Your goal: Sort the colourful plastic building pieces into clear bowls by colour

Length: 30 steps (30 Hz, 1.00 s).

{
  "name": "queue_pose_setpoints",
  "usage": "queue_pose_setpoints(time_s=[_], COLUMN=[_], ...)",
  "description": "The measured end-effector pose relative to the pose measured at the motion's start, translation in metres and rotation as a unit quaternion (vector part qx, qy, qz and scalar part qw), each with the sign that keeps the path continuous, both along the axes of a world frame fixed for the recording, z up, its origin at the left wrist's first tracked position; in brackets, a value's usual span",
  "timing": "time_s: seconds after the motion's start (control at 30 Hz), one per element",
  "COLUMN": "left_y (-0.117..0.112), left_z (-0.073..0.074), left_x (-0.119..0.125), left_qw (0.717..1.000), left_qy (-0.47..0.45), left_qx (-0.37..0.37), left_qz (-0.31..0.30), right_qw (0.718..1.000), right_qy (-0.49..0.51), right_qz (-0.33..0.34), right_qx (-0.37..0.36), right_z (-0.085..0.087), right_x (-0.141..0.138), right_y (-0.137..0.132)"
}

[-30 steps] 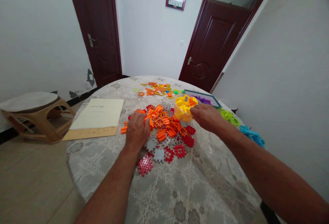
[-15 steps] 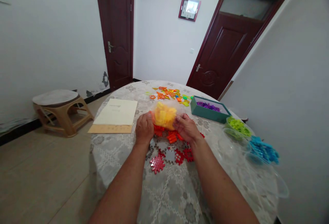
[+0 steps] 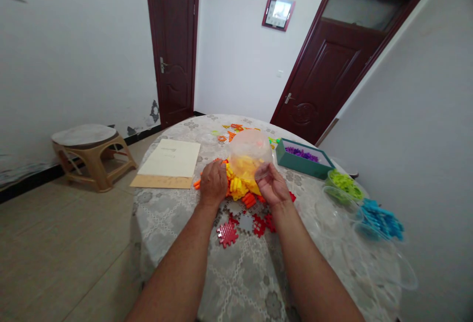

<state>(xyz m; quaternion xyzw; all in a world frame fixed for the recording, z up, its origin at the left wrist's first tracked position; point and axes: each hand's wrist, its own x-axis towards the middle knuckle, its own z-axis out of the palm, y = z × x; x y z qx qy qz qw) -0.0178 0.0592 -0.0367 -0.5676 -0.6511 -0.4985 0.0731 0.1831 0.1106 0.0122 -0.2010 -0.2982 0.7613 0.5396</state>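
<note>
My right hand (image 3: pixel 272 184) grips the near right rim of a clear plastic bowl (image 3: pixel 250 144), which is tipped on its side. Under and in front of the bowl's mouth lie bright yellow plastic building pieces (image 3: pixel 239 188), some seen through its wall. They rest on a heap with orange pieces (image 3: pixel 249 200). My left hand (image 3: pixel 214 183) is at the left side of this heap, back upward, with fingers curled in; what they hold, if anything, is hidden. Red notched pieces (image 3: pixel 227 234) and grey notched pieces (image 3: pixel 246 222) lie nearer to me.
A green box (image 3: pixel 305 162) of purple pieces stands to the right. Beyond it are clear bowls with lime pieces (image 3: pixel 345 184) and blue pieces (image 3: pixel 380 218). A cream booklet (image 3: pixel 172 159) lies left. Orange pieces (image 3: pixel 236 127) are scattered at the back. A stool (image 3: pixel 94 154) stands on the floor.
The bowl of yellow pieces has been tipped up, and yellow pieces now lie on the heap. My left hand has shifted slightly beside the heap; my right hand still holds the bowl.
</note>
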Motion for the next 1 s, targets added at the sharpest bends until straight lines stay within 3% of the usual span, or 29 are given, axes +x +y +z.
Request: queue_pose_setpoints(time_s=[0.1, 0.17, 0.23, 0.3, 0.33, 0.4, 0.47, 0.5, 0.6, 0.83, 1.0], left_y=[-0.005, -0.009, -0.014, -0.018, -0.019, -0.019, -0.017, -0.016, -0.012, -0.008, -0.008], left_z=[0.006, 0.011, 0.015, 0.017, 0.016, 0.013, 0.009, 0.007, 0.004, 0.006, 0.009], left_x=[0.006, 0.013, 0.023, 0.032, 0.036, 0.041, 0.043, 0.043, 0.039, 0.024, 0.022], left_qw=[1.0, 0.999, 0.994, 0.985, 0.979, 0.967, 0.96, 0.96, 0.963, 0.97, 0.965], left_qy=[0.005, 0.028, 0.069, 0.115, 0.137, 0.173, 0.194, 0.199, 0.208, 0.202, 0.222], left_qx=[0.009, 0.018, 0.017, -0.005, -0.022, -0.062, -0.095, -0.106, -0.12, -0.124, -0.136], left_qz=[-0.005, -0.03, -0.078, -0.13, -0.152, -0.179, -0.177, -0.167, -0.125, -0.052, -0.029], right_qw=[0.996, 0.985, 0.954, 0.884, 0.83, 0.694, 0.572, 0.529, 0.446, 0.341, 0.299], right_qy=[0.017, -0.041, -0.14, -0.285, -0.372, -0.54, -0.66, -0.698, -0.769, -0.859, -0.887], right_qz=[-0.055, -0.093, -0.149, -0.22, -0.253, -0.288, -0.267, -0.242, -0.163, -0.084, -0.059], right_qx=[0.065, 0.137, 0.221, 0.299, 0.331, 0.378, 0.407, 0.418, 0.429, 0.373, 0.348], right_z=[0.032, 0.058, 0.084, 0.107, 0.115, 0.125, 0.125, 0.121, 0.103, 0.062, 0.044], right_x=[0.018, 0.039, 0.067, 0.097, 0.112, 0.139, 0.161, 0.169, 0.184, 0.192, 0.197], right_y=[-0.002, -0.001, 0.0, 0.003, 0.005, 0.01, 0.017, 0.021, 0.033, 0.05, 0.059])
